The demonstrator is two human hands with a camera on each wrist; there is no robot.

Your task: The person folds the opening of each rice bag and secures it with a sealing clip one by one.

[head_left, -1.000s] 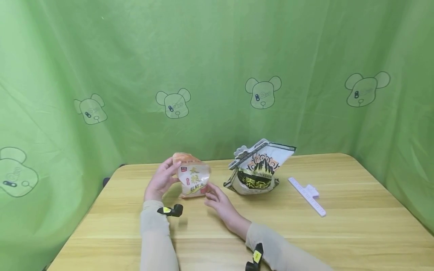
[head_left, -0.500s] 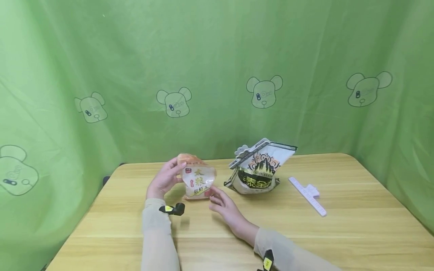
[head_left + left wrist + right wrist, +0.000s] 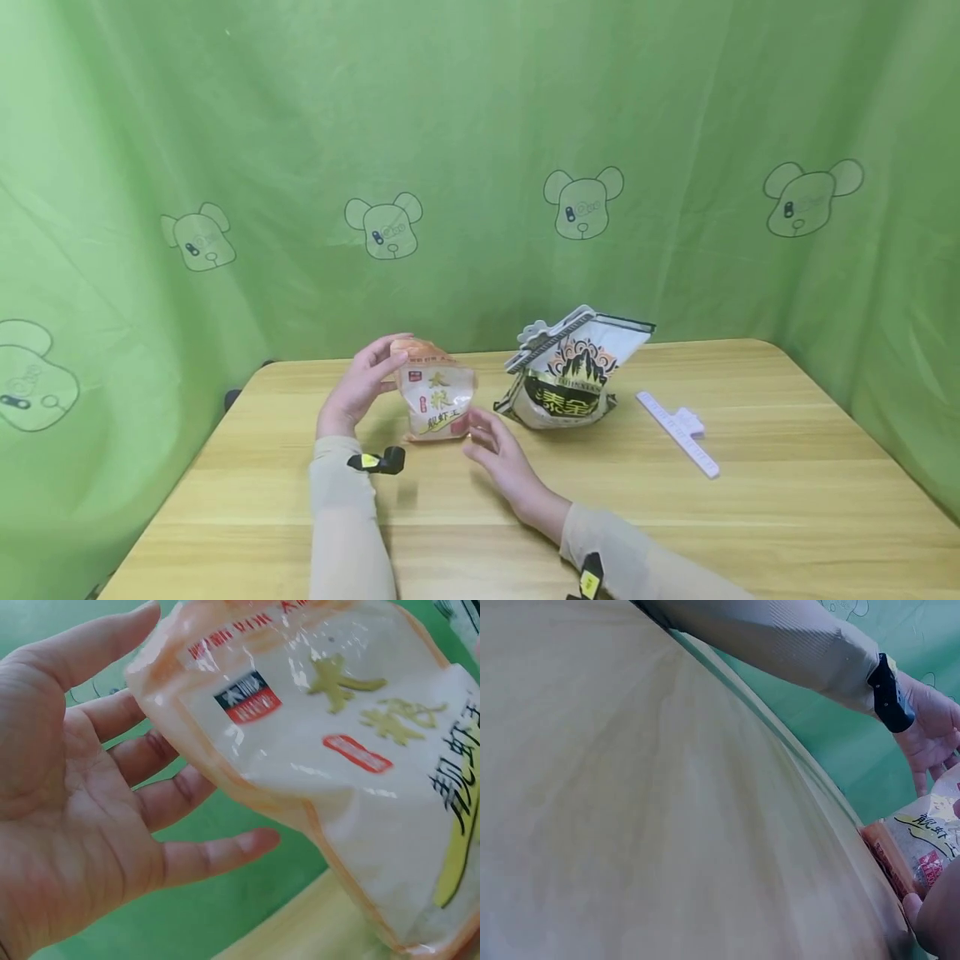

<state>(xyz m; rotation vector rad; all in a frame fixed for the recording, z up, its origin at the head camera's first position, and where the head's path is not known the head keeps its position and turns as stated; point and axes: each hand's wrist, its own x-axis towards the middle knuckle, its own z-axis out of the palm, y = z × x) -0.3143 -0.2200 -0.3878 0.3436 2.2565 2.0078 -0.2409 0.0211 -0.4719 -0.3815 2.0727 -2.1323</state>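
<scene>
Orange-and-white plastic: one printed bag [image 3: 437, 402], upright on the wooden table [image 3: 780, 417], left of centre, between two hands. We list the left hand [image 3: 356, 387] as pinching its upper left edge, thumb to the front, fingers passing behind. We list the right hand [image 3: 516, 471] as relaxed, fingers loosely bent and touching the bag's lower right edge, thumb apart from it. Just right of these, we note one white, black and gold bag [image 3: 573, 387], its top slanted and held by a grey clip [image 3: 553, 340]. Farther right, we count one pale purple clip [image 3: 681, 433], lying flat. Behind all, we record a green curtain [image 3: 480, 108] bearing outlined bear heads.
</scene>
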